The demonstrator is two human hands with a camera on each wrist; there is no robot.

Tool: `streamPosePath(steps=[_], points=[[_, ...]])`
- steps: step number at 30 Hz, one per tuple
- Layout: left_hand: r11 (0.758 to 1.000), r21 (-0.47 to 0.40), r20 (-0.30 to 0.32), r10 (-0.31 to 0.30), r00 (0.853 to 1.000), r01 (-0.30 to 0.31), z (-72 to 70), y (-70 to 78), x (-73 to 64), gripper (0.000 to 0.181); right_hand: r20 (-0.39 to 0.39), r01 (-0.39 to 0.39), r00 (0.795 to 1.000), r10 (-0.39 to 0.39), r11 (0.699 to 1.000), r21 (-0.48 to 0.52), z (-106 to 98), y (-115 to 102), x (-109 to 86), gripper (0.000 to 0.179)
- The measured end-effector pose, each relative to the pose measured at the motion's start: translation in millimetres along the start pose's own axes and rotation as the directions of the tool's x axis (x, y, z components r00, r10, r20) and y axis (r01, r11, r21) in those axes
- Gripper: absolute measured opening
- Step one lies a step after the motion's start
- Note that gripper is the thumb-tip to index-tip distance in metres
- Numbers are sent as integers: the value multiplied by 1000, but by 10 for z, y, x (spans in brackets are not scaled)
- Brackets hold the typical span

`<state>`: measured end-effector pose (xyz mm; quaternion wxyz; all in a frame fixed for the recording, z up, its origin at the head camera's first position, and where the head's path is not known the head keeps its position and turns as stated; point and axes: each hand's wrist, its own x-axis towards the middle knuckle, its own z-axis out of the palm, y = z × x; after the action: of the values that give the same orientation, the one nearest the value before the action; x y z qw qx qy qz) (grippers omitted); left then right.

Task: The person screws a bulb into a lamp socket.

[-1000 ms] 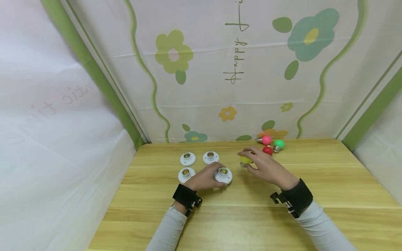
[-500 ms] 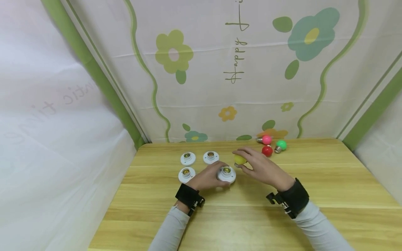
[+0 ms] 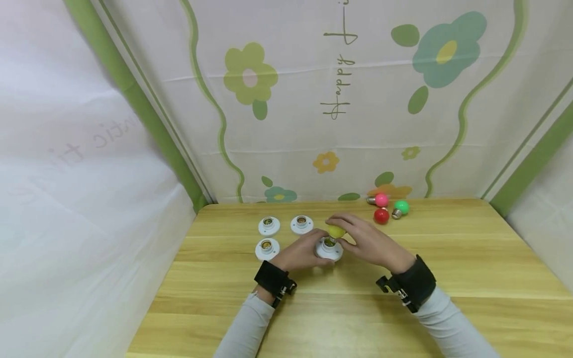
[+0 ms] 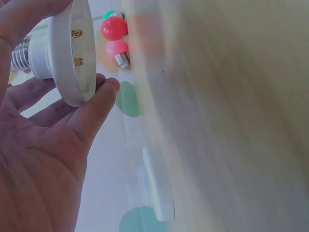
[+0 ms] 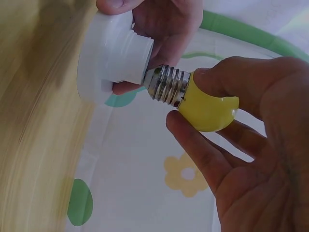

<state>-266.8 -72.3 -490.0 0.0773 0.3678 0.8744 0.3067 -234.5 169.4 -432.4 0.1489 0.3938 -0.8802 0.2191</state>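
In the head view, my left hand (image 3: pixel 302 252) grips a round white lamp holder (image 3: pixel 329 252) by its base. The left wrist view shows the holder raised off the table, with brass contacts (image 4: pixel 77 34) on its underside. My right hand (image 3: pixel 373 244) pinches a yellow light bulb (image 5: pixel 207 110) between thumb and fingers. The bulb's threaded metal base (image 5: pixel 169 86) points at the holder's opening, and its tip is right at the rim. Bulb and holder are slightly tilted to each other in the right wrist view.
Three more white lamp holders, at the back left (image 3: pixel 269 227), back middle (image 3: pixel 302 226) and front left (image 3: pixel 267 250), stand on the wooden table (image 3: pixel 447 263). Pink (image 3: pixel 381 200), red (image 3: pixel 381 216) and green (image 3: pixel 402 207) bulbs lie near the back curtain (image 3: pixel 286 134).
My left hand has moved slightly right with the lamp holder. My right hand has come left with the yellow bulb, bringing its base to the opening. The green bulb has shifted slightly right.
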Motion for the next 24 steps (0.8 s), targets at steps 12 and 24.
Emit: streamPosePath(steps=[12, 24], points=[[999, 15, 7, 51, 999, -51, 25, 61, 53, 85, 44, 17, 999, -19, 999, 42, 11, -12, -34, 50], [999, 1, -28, 48, 998, -48, -5, 126, 112, 86, 31, 13, 999, -14, 999, 42, -29, -16, 17, 47]])
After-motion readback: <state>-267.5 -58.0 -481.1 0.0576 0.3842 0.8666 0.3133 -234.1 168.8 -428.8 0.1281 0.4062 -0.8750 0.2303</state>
